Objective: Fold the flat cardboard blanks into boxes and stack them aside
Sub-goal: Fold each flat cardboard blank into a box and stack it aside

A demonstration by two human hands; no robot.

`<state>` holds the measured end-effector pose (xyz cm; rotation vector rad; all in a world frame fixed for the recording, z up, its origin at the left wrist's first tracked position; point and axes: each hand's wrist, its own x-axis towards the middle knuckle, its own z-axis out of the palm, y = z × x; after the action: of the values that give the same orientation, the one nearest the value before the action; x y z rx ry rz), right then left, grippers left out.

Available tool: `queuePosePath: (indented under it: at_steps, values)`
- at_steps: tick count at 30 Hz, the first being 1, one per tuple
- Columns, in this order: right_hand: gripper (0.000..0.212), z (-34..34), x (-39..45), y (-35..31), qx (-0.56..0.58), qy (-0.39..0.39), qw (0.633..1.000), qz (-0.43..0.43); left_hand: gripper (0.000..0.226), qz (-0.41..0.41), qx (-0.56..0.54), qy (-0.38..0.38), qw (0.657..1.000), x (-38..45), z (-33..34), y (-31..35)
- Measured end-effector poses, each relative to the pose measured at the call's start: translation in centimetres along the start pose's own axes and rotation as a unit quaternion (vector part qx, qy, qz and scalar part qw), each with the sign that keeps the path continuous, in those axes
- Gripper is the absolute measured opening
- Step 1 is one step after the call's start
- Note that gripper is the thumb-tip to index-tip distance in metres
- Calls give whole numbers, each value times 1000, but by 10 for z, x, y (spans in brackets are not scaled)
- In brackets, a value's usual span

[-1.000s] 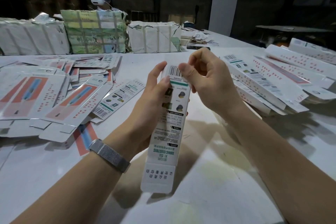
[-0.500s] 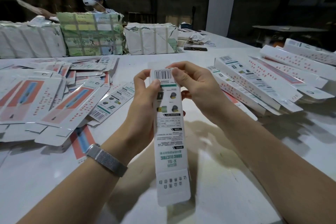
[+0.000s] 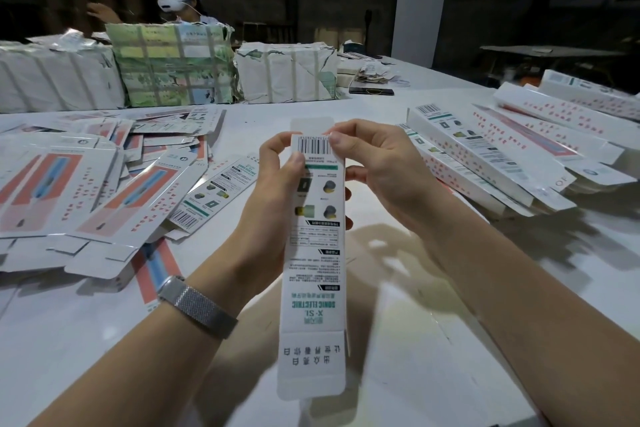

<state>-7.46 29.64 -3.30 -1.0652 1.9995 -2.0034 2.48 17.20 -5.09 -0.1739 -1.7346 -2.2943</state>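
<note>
A white table [image 3: 104, 340] fills the room's near half. On its left lies a loose spread of flat blanks [image 3: 86, 191]; on the right, a stack of folded boxes [image 3: 502, 163] leans in overlapping rows. Wrapped bundles [image 3: 173, 69] stand along the far edge.

In the middle, above the table, the long box [image 3: 313, 270] is held upright, its far end flap [image 3: 311, 126] standing open and the near flap [image 3: 311, 367] hanging free. The left hand [image 3: 273, 191] grasps it near the top, thumb on the printed face by the barcode. The right hand [image 3: 377, 177] pinches the top right corner.

It looks like thin printed card: very light, springy along its creases, easily dented, with a slightly slick coat. Best held by the long edges near the end being closed, pressing gently, so the tube stays square while the flap tucks in.
</note>
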Motion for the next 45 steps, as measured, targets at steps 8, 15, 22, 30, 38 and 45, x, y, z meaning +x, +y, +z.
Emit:
queuePosePath:
  at_steps: [8, 15, 22, 30, 38, 45]
  values:
    - [32, -4, -2, -5, -2, -6, 1000, 15, 26, 2, 24, -5, 1000, -2, 1, -2]
    - [15, -1, -3, -1, 67, 22, 997, -31, 14, 38, 80, -5, 996, 12, -1, -3]
    - [18, -3, -4, -5, 117, 2, 992, -35, 26, -30, -1, -36, 999, -1, -4, -4]
    - [7, -5, -3, -6, 92, -6, 996, 17, 29, -17, 31, -62, 997, 7, -6, -12]
    - [12, 1, -3, -5, 73, -10, 996, 58, 36, 1, 89, -87, 992, 5, -12, -11]
    - [17, 3, -3, -4, 37, 34, 999, 20, 50, -8, 71, -107, 992, 4, -12, -11]
